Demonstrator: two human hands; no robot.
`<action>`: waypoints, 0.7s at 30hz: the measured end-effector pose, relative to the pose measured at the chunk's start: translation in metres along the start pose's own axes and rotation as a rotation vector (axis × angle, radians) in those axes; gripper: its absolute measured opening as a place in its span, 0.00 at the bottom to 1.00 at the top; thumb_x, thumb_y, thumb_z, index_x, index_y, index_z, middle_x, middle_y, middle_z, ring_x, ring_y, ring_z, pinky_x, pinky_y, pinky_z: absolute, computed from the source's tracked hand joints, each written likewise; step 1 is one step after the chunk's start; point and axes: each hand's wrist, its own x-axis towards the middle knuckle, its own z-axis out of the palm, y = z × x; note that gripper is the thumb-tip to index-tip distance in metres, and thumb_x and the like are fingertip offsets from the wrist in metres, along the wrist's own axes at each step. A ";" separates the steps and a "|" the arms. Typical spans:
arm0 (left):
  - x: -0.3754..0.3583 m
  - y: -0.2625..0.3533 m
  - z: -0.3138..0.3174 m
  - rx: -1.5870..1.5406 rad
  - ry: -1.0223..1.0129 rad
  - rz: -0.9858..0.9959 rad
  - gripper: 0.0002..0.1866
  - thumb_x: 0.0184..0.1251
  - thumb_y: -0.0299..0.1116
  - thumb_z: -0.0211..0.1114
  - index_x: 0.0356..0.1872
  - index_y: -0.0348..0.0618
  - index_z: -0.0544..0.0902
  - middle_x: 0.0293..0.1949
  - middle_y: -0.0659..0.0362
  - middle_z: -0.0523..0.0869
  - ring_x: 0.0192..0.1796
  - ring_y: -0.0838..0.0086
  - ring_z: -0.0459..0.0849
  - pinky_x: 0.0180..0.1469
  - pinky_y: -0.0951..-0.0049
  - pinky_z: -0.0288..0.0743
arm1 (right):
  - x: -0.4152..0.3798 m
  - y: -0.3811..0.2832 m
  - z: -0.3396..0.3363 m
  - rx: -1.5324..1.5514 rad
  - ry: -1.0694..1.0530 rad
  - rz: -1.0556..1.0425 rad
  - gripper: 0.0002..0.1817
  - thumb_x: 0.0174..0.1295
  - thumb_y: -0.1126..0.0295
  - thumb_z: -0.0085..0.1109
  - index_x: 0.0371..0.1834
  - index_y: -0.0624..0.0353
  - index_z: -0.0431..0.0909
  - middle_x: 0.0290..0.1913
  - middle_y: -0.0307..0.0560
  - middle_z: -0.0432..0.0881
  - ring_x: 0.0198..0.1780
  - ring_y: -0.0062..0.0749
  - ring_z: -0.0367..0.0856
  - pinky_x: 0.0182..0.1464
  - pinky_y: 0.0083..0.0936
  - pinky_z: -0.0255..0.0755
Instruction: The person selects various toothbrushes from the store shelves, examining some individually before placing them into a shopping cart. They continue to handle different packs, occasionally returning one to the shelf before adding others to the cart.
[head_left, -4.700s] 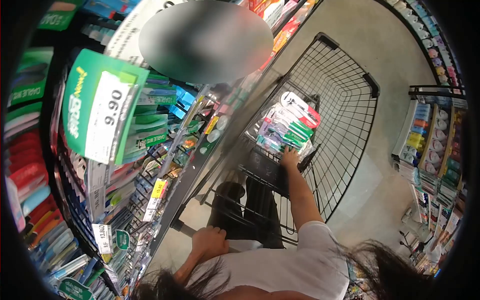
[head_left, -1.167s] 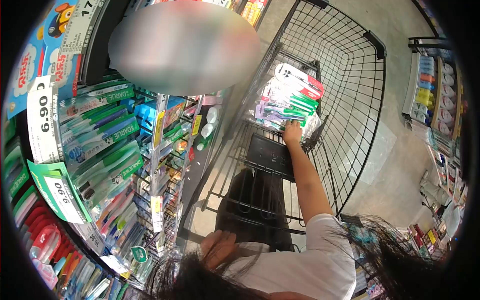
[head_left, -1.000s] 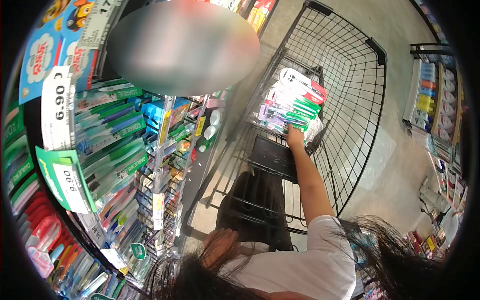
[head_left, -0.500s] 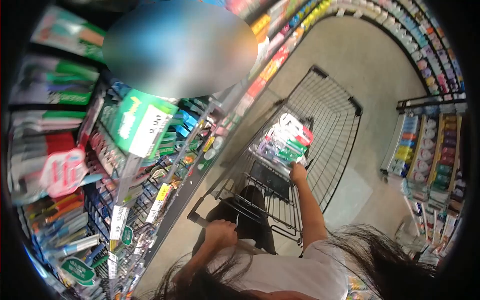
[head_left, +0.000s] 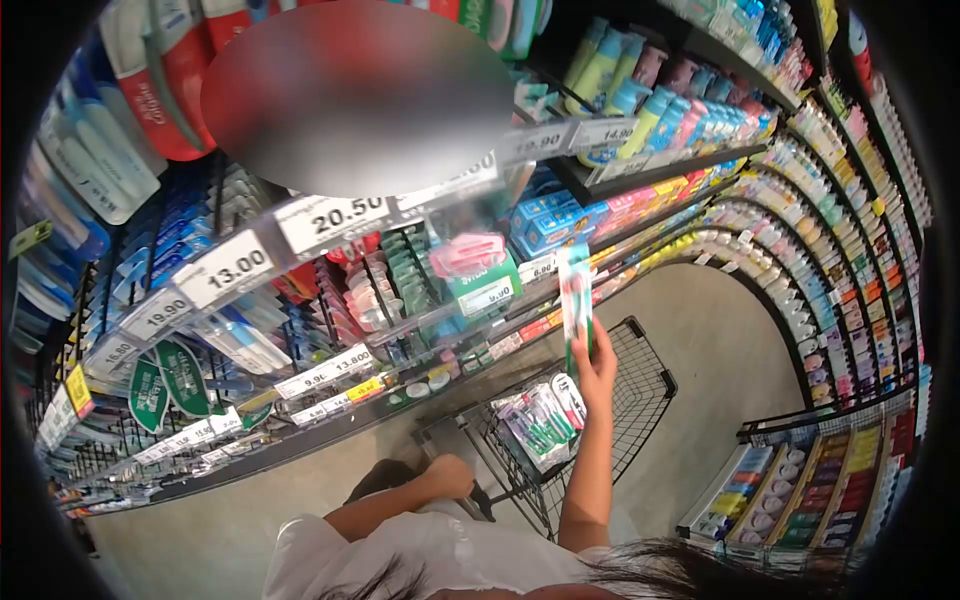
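Observation:
My right hand (head_left: 594,368) is raised over the shopping cart (head_left: 635,395), its fingers closed round the lower end of a toothbrush pack (head_left: 576,285). The long, narrow pack stands nearly upright, with a white, red and green front. Below it, in the near part of the cart, lies a clear bag of packaged toothbrushes (head_left: 535,425) in green, purple and white. My left hand (head_left: 448,478) is closed at the cart handle (head_left: 482,500), and its fingers are partly hidden from above.
Shelves with toothbrush packs (head_left: 180,250) and price tags (head_left: 335,220) run along the left and front. Pastel bottles (head_left: 640,110) and blue boxes (head_left: 550,222) sit farther along. Curved shelves (head_left: 790,270) bound the right, above a low display (head_left: 800,490). Grey floor (head_left: 710,310) lies between.
My right hand has come up from the packs in the cart, now holding a toothbrush pack. The view has swung toward the left shelves. My left hand stays at the cart handle.

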 end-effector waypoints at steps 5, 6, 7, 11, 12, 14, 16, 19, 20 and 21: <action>0.002 -0.008 0.009 -0.072 -0.023 -0.007 0.15 0.53 0.40 0.54 0.23 0.41 0.85 0.27 0.49 0.85 0.30 0.54 0.84 0.34 0.55 0.77 | 0.072 -0.045 0.063 0.063 -0.029 -0.202 0.28 0.64 0.69 0.56 0.65 0.68 0.62 0.59 0.50 0.71 0.59 0.30 0.69 0.61 0.26 0.61; 0.001 -0.008 0.006 -0.070 -0.025 -0.007 0.16 0.53 0.40 0.53 0.23 0.40 0.85 0.27 0.49 0.85 0.31 0.54 0.84 0.35 0.55 0.77 | 0.080 -0.053 0.070 0.072 -0.025 -0.218 0.28 0.64 0.70 0.57 0.66 0.67 0.61 0.56 0.47 0.72 0.55 0.27 0.70 0.57 0.23 0.63; 0.000 -0.007 0.001 -0.069 -0.024 -0.007 0.16 0.54 0.40 0.53 0.23 0.40 0.85 0.27 0.49 0.85 0.31 0.54 0.84 0.36 0.54 0.77 | 0.087 -0.061 0.075 0.079 -0.024 -0.236 0.29 0.64 0.71 0.57 0.67 0.65 0.61 0.54 0.44 0.74 0.51 0.23 0.71 0.53 0.20 0.65; -0.005 -0.007 -0.003 -0.065 -0.013 -0.016 0.16 0.54 0.41 0.53 0.23 0.40 0.85 0.27 0.49 0.85 0.32 0.55 0.84 0.38 0.55 0.76 | 0.098 -0.085 0.087 0.181 -0.002 -0.219 0.28 0.65 0.71 0.55 0.67 0.66 0.60 0.55 0.44 0.73 0.51 0.22 0.71 0.53 0.19 0.65; -0.005 -0.007 -0.004 -0.059 -0.021 -0.014 0.16 0.55 0.41 0.53 0.23 0.41 0.85 0.27 0.49 0.85 0.32 0.55 0.84 0.37 0.55 0.76 | 0.102 -0.086 0.088 0.209 -0.006 -0.207 0.28 0.65 0.71 0.55 0.67 0.66 0.60 0.57 0.46 0.72 0.54 0.24 0.71 0.55 0.20 0.64; -0.005 -0.008 -0.005 -0.047 -0.037 -0.011 0.16 0.55 0.41 0.53 0.23 0.41 0.85 0.27 0.50 0.85 0.32 0.55 0.84 0.36 0.55 0.76 | 0.110 -0.085 0.089 0.252 -0.019 -0.199 0.28 0.65 0.70 0.54 0.68 0.65 0.59 0.60 0.47 0.71 0.57 0.26 0.70 0.57 0.22 0.64; -0.005 -0.009 -0.003 -0.037 -0.042 -0.006 0.16 0.55 0.41 0.53 0.23 0.43 0.85 0.28 0.51 0.85 0.33 0.57 0.84 0.36 0.56 0.76 | 0.115 -0.083 0.091 0.234 -0.007 -0.226 0.29 0.66 0.71 0.53 0.69 0.65 0.58 0.61 0.48 0.70 0.57 0.26 0.70 0.58 0.22 0.63; -0.004 -0.010 -0.001 0.030 -0.041 0.011 0.14 0.55 0.40 0.54 0.22 0.45 0.85 0.27 0.54 0.86 0.32 0.60 0.85 0.32 0.58 0.76 | 0.119 -0.080 0.093 0.133 -0.006 -0.241 0.29 0.66 0.67 0.52 0.69 0.64 0.58 0.63 0.52 0.70 0.61 0.29 0.68 0.60 0.24 0.61; -0.005 -0.010 0.000 0.061 -0.042 0.018 0.13 0.55 0.39 0.55 0.21 0.46 0.85 0.27 0.55 0.86 0.32 0.62 0.85 0.31 0.58 0.76 | 0.119 -0.080 0.094 0.088 -0.010 -0.232 0.28 0.67 0.66 0.51 0.68 0.64 0.59 0.62 0.53 0.70 0.62 0.30 0.67 0.61 0.24 0.61; -0.008 -0.011 0.000 0.039 -0.024 0.055 0.15 0.56 0.40 0.54 0.21 0.44 0.85 0.26 0.53 0.85 0.31 0.60 0.85 0.32 0.57 0.76 | 0.119 -0.080 0.096 0.045 -0.015 -0.221 0.28 0.67 0.66 0.50 0.68 0.64 0.60 0.62 0.54 0.70 0.63 0.32 0.67 0.62 0.25 0.60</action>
